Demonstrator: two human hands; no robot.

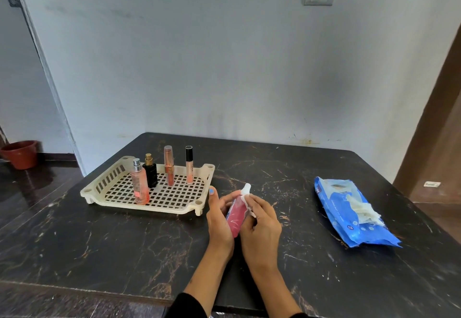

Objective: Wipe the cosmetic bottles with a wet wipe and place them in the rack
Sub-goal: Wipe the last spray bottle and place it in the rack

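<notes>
My left hand grips a pink bottle with a white cap, tilted over the dark table. Against the bottle's upper part my right hand pinches a white wet wipe. To the left stands a cream perforated rack. Upright in it are a pink spray bottle, a black perfume bottle, a rose-gold tube and a slim tube with a black cap.
A blue pack of wet wipes lies on the right of the dark marble table, with a wipe sticking out. A wall rises behind the table. A red pot stands on the floor at far left.
</notes>
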